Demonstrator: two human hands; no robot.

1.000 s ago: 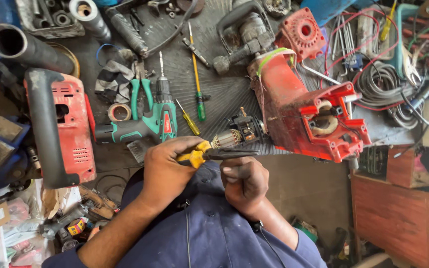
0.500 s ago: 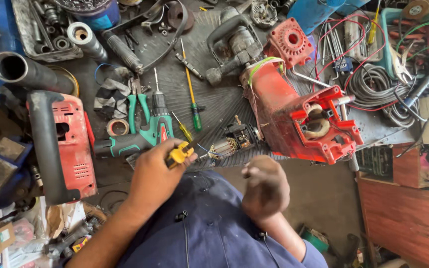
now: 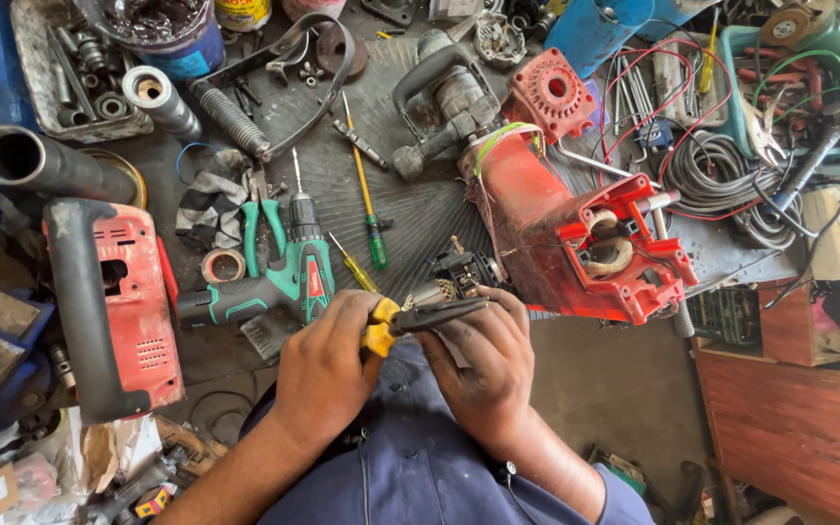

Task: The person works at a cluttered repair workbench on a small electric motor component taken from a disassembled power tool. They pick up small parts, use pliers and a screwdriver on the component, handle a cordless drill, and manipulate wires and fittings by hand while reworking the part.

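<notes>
My left hand (image 3: pixel 328 365) grips yellow-handled pliers (image 3: pixel 420 319) whose dark jaws point right. My right hand (image 3: pixel 483 365) is closed around the jaw end of the pliers and a small part I cannot make out. Just beyond my fingers lies a motor armature (image 3: pixel 454 277) with copper windings on the dark bench (image 3: pixel 420 204). A large red power-tool housing (image 3: pixel 576 233) lies open to the right of it. A green cordless drill (image 3: pixel 284 282) sits just left of my left hand.
A red tool casing with a black handle (image 3: pixel 109 301) lies at the left. Green pliers (image 3: pixel 262 228), a yellow-shafted screwdriver with a green handle (image 3: pixel 367 209), metal tubes (image 3: pixel 36 165), a tray of parts (image 3: pixel 70 68) and coiled cables (image 3: pixel 721 175) crowd the bench. A wooden cabinet (image 3: pixel 799 428) stands at the right.
My right hand has come up from my lap and closed on the jaw end of the pliers. My left hand has kept hold of the yellow handles throughout.
</notes>
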